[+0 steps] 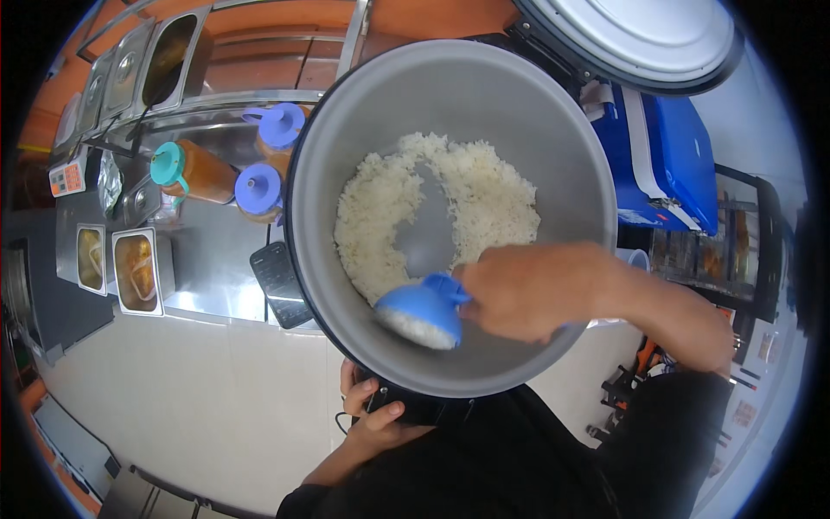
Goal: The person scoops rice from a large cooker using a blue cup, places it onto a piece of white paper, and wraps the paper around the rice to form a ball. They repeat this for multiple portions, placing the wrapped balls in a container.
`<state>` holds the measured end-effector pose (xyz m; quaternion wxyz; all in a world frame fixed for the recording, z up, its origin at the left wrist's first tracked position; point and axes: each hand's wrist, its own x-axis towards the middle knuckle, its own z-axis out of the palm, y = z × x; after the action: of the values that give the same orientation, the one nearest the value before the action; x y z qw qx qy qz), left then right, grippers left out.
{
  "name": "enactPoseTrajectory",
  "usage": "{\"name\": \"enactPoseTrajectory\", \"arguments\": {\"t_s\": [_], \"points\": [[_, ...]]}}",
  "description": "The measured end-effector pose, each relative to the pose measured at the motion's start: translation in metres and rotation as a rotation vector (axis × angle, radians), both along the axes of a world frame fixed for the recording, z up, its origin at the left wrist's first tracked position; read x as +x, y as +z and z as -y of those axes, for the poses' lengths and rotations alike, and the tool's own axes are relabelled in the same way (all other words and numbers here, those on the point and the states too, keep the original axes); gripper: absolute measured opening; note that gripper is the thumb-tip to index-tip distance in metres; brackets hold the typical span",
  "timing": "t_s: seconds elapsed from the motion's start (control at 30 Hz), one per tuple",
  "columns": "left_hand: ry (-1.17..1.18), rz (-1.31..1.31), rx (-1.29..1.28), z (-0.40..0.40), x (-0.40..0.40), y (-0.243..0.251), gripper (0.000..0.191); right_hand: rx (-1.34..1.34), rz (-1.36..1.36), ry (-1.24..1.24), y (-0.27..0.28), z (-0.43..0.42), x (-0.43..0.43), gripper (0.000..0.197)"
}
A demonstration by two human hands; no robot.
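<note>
Below me stands a large round rice cooker with a grey inner pot (557,117). Cooked white rice (496,188) lies in a ring on its floor, with bare pot bottom showing in the middle. My right hand (535,292) reaches over the pot's right side and grips a blue plastic rice scoop (415,311) by its handle. The scoop is tilted in the near part of the pot, with rice in its bowl. My left hand (376,402) holds the black fitting at the cooker's near outer side, below the rim; part of its grip is hidden.
The cooker's open lid (642,32) is at the upper right, beside a blue insulated bag (687,156). Left of the pot, a steel counter (214,259) bears sauce bottles (201,172), a dark phone-like device (281,285) and steel food pans (139,272). More pans stand farther back.
</note>
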<state>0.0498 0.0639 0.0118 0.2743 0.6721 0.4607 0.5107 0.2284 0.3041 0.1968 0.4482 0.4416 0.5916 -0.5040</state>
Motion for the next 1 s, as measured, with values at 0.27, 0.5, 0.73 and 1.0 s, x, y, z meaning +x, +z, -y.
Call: {"name": "enactPoseTrajectory", "arguments": {"t_s": [0.27, 0.5, 0.73, 1.0], "points": [[0.010, 0.049, 0.013, -0.001, 0.004, 0.000, 0.106, 0.659, -0.139, -0.034, -0.056, 0.018, 0.055, 0.034], [0.027, 0.012, 0.028, -0.001, 0.007, -0.002, 0.109, 0.361, 0.025, -0.256, -0.099, -0.010, 0.067, 0.029], [0.033, -0.008, 0.016, 0.000, 0.004, 0.000, 0.110, 0.225, -0.157, -0.175, -0.103, 0.045, 0.037, 0.032], [0.056, -0.031, 0.046, -0.007, 0.010, 0.006, 0.114, 0.440, -0.342, -0.119, -0.022, 0.089, 0.023, 0.022]]}}
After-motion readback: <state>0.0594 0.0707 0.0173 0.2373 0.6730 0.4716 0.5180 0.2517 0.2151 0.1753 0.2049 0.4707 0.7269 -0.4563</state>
